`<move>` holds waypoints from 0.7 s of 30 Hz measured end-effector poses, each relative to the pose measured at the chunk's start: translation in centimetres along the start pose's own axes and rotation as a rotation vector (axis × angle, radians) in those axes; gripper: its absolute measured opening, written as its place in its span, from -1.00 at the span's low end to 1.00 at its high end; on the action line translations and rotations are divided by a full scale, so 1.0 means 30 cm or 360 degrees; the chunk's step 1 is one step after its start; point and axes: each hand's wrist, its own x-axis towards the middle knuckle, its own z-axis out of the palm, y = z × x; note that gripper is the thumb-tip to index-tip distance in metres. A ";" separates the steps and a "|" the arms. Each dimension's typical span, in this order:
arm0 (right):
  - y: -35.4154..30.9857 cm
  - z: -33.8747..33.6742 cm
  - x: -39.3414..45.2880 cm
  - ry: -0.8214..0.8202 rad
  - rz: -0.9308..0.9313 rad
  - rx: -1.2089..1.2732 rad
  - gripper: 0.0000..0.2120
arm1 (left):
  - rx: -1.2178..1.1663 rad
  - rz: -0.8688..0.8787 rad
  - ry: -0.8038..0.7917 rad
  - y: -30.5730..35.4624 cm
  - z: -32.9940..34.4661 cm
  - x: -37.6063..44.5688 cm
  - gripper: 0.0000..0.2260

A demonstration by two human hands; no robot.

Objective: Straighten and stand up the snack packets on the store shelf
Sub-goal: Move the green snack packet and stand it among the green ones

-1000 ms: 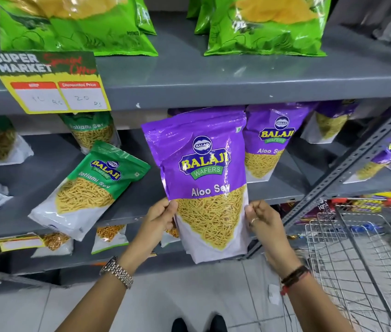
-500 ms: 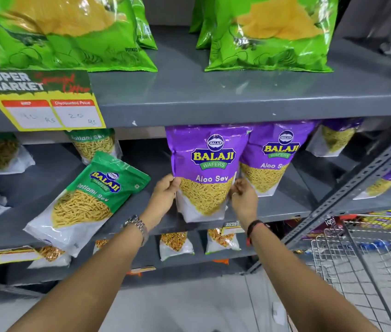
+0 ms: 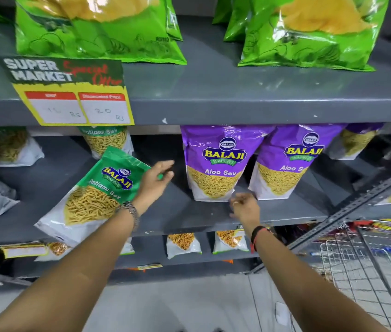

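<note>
A purple Aloo Sev packet (image 3: pixel 216 161) stands upright on the grey middle shelf (image 3: pixel 189 216), beside a second purple packet (image 3: pixel 290 161). My left hand (image 3: pixel 157 179) hovers open just left of it, over the top corner of a green Ratlami Sev packet (image 3: pixel 91 200) that leans tilted and hangs over the shelf's front edge. My right hand (image 3: pixel 244 207) is below the purple packet's lower right corner, fingers loosely curled, holding nothing.
Large green packets (image 3: pixel 98 29) stand on the top shelf, above a yellow price sign (image 3: pixel 72 92). More green-and-white packets (image 3: pixel 2 149) lie at the left. Small packets (image 3: pixel 183 244) sit on the lower shelf. A wire trolley (image 3: pixel 367 267) stands at the right.
Both hands set the purple Aloo Sev packet upright on the middle shelf and let go. My left hand has moved left toward the green packet; my right hand has dropped slightly.
</note>
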 end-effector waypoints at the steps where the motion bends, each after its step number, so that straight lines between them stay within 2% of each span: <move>1: 0.014 0.018 -0.030 -0.0083 0.0070 0.0051 -0.82 | 0.0099 0.0045 0.0050 -0.018 -0.066 -0.006 -0.72; 4: 0.004 0.121 -0.126 -0.0335 0.0215 0.0229 -0.81 | 0.0442 -0.0021 0.0357 -0.083 -0.292 -0.029 -0.72; 7: -0.015 0.292 -0.195 -0.0643 0.0348 0.0324 -0.83 | 0.0627 -0.0320 0.0593 -0.158 -0.481 -0.057 -0.73; 9: -0.035 0.413 -0.242 -0.0831 0.0454 0.0434 -0.85 | 0.0562 -0.0592 0.0577 -0.210 -0.556 -0.073 -0.79; 11: -0.052 0.522 -0.292 -0.0930 0.0515 0.0549 -0.90 | 0.0395 -0.0718 0.0449 -0.258 -0.590 -0.082 -0.82; 14: -0.067 0.665 -0.339 -0.0970 0.0626 0.0637 -0.73 | 0.0164 -0.0751 0.0342 -0.337 -0.625 -0.082 -0.78; 17: -0.073 0.743 -0.373 -0.0906 0.0641 0.0573 -0.84 | 0.0081 -0.0790 0.0285 -0.395 -0.636 -0.101 -0.78; 20: -0.065 0.723 -0.392 -0.0744 0.0609 0.0570 -0.87 | 0.0283 -0.0825 0.0424 -0.330 -0.579 -0.199 -0.64; 21: -0.059 0.701 -0.397 -0.0717 0.0589 0.0569 -0.88 | 0.0326 -0.0804 0.0503 -0.306 -0.550 -0.233 -0.66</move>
